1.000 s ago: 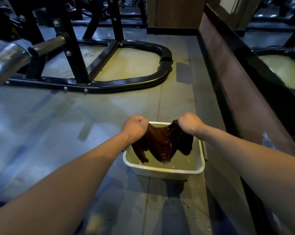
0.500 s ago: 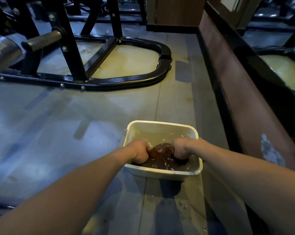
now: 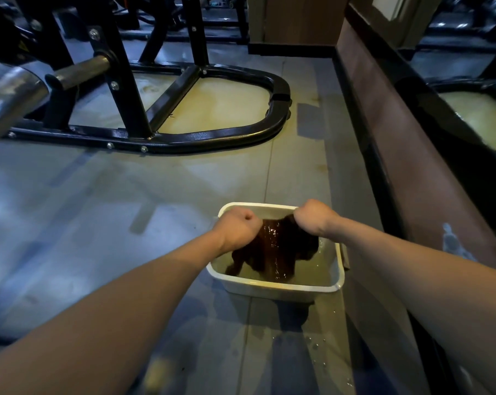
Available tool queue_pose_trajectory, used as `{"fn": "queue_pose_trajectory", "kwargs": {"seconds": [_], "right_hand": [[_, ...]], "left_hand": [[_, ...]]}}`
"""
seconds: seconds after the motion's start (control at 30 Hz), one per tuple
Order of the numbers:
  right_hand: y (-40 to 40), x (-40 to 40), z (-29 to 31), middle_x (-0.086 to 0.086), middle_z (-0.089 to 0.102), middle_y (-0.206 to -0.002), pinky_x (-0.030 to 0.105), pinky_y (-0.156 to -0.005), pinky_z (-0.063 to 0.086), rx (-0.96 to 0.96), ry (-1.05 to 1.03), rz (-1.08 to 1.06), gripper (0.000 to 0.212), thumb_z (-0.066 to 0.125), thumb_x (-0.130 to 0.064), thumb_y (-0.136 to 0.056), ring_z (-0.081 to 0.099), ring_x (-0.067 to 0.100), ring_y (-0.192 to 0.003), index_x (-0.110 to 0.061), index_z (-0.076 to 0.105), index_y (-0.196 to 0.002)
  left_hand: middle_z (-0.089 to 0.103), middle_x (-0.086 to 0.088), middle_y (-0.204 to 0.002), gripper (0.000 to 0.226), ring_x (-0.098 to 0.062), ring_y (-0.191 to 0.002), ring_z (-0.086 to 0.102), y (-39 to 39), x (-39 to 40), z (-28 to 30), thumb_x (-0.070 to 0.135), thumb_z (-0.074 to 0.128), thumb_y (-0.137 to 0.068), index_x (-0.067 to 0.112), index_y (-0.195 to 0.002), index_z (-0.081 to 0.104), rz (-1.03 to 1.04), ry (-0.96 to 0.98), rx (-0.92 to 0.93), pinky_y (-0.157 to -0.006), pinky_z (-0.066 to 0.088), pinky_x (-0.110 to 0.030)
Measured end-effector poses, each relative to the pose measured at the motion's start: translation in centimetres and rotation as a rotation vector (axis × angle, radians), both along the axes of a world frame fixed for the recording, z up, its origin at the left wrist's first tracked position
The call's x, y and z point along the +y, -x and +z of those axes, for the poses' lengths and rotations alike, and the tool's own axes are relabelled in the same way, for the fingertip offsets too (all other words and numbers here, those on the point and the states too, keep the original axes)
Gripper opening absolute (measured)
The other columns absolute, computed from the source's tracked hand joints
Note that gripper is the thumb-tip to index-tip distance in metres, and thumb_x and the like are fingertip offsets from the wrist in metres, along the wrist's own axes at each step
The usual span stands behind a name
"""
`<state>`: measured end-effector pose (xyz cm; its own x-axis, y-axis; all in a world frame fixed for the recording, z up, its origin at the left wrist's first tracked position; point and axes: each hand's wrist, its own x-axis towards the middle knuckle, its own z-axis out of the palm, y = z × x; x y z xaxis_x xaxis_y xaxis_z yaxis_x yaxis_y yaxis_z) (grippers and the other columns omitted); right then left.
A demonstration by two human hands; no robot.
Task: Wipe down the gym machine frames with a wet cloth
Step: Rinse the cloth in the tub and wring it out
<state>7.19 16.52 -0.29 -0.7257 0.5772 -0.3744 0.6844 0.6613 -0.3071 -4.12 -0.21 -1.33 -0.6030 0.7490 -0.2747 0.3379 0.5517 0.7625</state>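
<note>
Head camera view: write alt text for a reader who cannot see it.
Both hands, left and right, hold a soaked dark brown cloth up over a white rectangular plastic tub of murky water on a grey gym floor. A black tubular steel machine frame stands beyond.

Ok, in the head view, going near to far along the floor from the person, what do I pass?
Water drops on the floor → white tub → wet dark cloth gripped by the left hand and right hand → black machine base frame → wooden pillar.
</note>
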Motion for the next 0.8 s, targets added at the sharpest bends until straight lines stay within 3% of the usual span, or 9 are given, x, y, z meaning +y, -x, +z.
{"fn": "queue_pose_trajectory", "kwargs": {"seconds": [0.07, 0.2, 0.27, 0.4, 0.5, 0.6, 0.7, 0.8], "right_hand": [[0.4, -0.1, 1.0, 0.024, 0.065, -0.102, 0.039, -0.083, 0.048, 0.06, 0.007, -0.023, 0.03, 0.038, 0.003, -0.1, 0.066, 0.038, -0.103, 0.008, 0.068, -0.101], [0.4, 0.6, 1.0, 0.013, 0.051, -0.087, 0.032, -0.07, 0.041, 0.187, 0.108, -0.065, 0.036, 0.032, 0.003, -0.103, 0.052, 0.026, -0.082, -0.007, 0.053, -0.075], [0.1, 0.9, 0.8, 0.01, 0.047, -0.083, 0.029, -0.067, 0.038, 0.192, 0.167, -0.101, 0.035, 0.031, -0.002, -0.105, 0.049, 0.023, -0.078, -0.006, 0.055, -0.08], [-0.3, 1.2, -0.4, 0.012, 0.056, -0.091, 0.03, -0.069, 0.044, 0.118, 0.241, -0.132, 0.03, 0.04, -0.013, -0.105, 0.059, 0.026, -0.086, 0.003, 0.064, -0.104], [-0.6, 1.3, -1.0, 0.01, 0.06, -0.09, 0.028, -0.067, 0.048, 0.037, 0.25, -0.055, 0.024, 0.049, -0.02, -0.102, 0.059, 0.021, -0.085, -0.004, 0.066, -0.095], [-1.0, 0.9, -1.7, 0.007, 0.067, -0.091, 0.031, -0.072, 0.053, -0.151, 0.184, 0.1, 0.019, 0.06, -0.026, -0.096, 0.063, 0.021, -0.089, -0.012, 0.072, -0.091], [-1.1, 0.0, -2.6, 0.009, 0.072, -0.106, 0.034, -0.081, 0.054, -0.253, 0.102, 0.194, 0.02, 0.063, -0.024, -0.097, 0.065, 0.026, -0.101, -0.011, 0.076, -0.107], [-0.6, -0.5, -2.8, 0.012, 0.072, -0.109, 0.031, -0.075, 0.051, -0.213, 0.12, 0.151, 0.022, 0.06, -0.02, -0.101, 0.065, 0.026, -0.099, -0.007, 0.074, -0.111]], "left_hand": [[0.041, -0.005, -0.065, 0.027, -0.018, -0.061, 0.039, -0.2, 0.2, 1.0, 0.019, 0.05, -0.096, 0.015, -0.069, 0.053, 0.078, -0.108, -0.037, -0.058, 0.031, -0.031], [0.038, -0.001, -0.06, 0.034, -0.016, -0.059, 0.037, -0.1, 0.4, 2.0, 0.014, 0.049, -0.093, 0.017, -0.059, 0.044, 0.209, -0.188, -0.086, -0.057, 0.03, -0.031], [0.04, -0.003, -0.063, 0.031, -0.017, -0.061, 0.039, 0.1, 0.2, 1.5, 0.015, 0.048, -0.095, 0.015, -0.064, 0.048, 0.167, -0.127, -0.081, -0.06, 0.032, -0.031], [0.046, -0.006, -0.068, 0.026, -0.02, -0.065, 0.045, 0.2, -0.3, 0.0, 0.014, 0.051, -0.096, 0.013, -0.071, 0.053, 0.016, 0.072, -0.008, -0.061, 0.038, -0.033], [0.067, -0.009, -0.092, 0.018, -0.02, -0.085, 0.059, -0.3, -0.1, -0.7, 0.013, 0.054, -0.099, 0.01, -0.096, 0.071, -0.109, 0.216, 0.13, -0.073, 0.046, -0.027], [0.066, -0.008, -0.11, 0.024, -0.024, -0.101, 0.06, -0.6, -0.4, -1.4, 0.011, 0.057, -0.098, 0.014, -0.118, 0.07, -0.287, 0.404, 0.288, -0.085, 0.048, -0.029], [0.068, -0.01, -0.107, 0.021, -0.026, -0.099, 0.063, -0.4, -0.8, -2.5, 0.015, 0.058, -0.099, 0.01, -0.115, 0.071, -0.428, 0.589, 0.309, -0.085, 0.052, -0.032], [0.064, -0.008, -0.093, 0.02, -0.022, -0.089, 0.061, -0.1, -0.8, -2.2, 0.021, 0.055, -0.102, 0.009, -0.099, 0.07, -0.318, 0.49, 0.179, -0.078, 0.051, -0.031]]}}
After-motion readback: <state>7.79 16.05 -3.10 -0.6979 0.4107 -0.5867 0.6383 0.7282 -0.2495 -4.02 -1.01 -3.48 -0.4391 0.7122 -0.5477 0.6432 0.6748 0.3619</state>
